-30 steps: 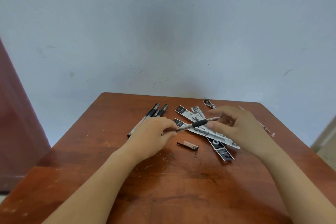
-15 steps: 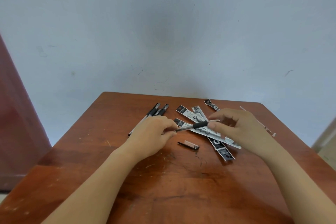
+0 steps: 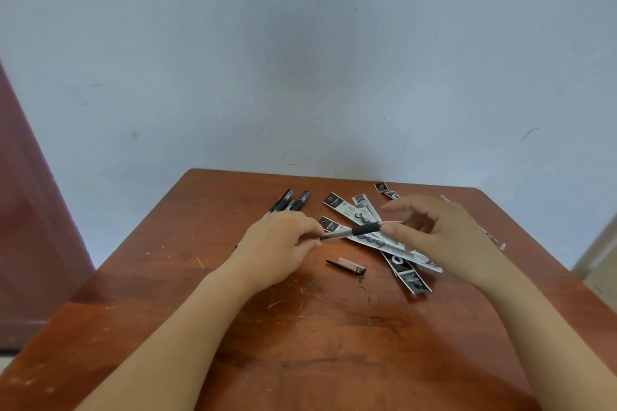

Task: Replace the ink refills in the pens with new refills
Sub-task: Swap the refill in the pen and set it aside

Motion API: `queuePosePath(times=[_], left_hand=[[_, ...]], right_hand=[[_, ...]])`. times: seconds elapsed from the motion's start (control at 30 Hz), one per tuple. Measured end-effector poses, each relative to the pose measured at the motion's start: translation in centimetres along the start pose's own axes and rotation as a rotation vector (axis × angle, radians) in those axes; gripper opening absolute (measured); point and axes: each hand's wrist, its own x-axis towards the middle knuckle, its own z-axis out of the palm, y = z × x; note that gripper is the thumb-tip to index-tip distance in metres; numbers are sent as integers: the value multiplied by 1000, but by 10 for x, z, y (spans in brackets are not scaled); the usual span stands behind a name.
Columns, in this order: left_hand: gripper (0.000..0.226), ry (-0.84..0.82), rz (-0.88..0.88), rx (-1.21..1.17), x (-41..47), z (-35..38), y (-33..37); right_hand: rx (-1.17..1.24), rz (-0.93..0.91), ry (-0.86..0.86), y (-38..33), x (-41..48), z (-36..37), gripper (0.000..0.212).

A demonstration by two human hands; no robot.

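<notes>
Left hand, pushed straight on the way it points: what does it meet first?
Probably the right hand, whose thumb touches the grip of the pen the left hand holds. The refill packets lie beneath that line on the table; depth is unclear.

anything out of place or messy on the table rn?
Minor clutter only. A loose pen cap lies alone on the table, near the uncapped pen the left hand grips. Refill packets are fanned in a crossed heap; a torn packet scrap sits apart at the far edge. Tabletop is scratched.

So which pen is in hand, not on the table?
The black-grip pen, gripped by the left hand, tip at the right hand; the other pens lie on the table.
</notes>
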Motion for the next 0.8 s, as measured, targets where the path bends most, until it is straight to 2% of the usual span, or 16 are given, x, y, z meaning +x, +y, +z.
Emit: queuePosePath(times=[0.07, 0.27, 0.53, 0.8], left_hand=[[22, 4, -1, 0, 0, 0, -1], [24, -1, 15, 41, -1, 1, -1], [27, 9, 58, 99, -2, -1, 0], [12, 190, 254, 271, -2, -4, -7]], right_hand=[[-6, -9, 5, 1, 0, -1, 21], [-35, 13, -53, 1, 0, 1, 12], [-77, 93, -67, 5, 0, 0, 23], [-72, 122, -109, 6, 2, 2, 17]])
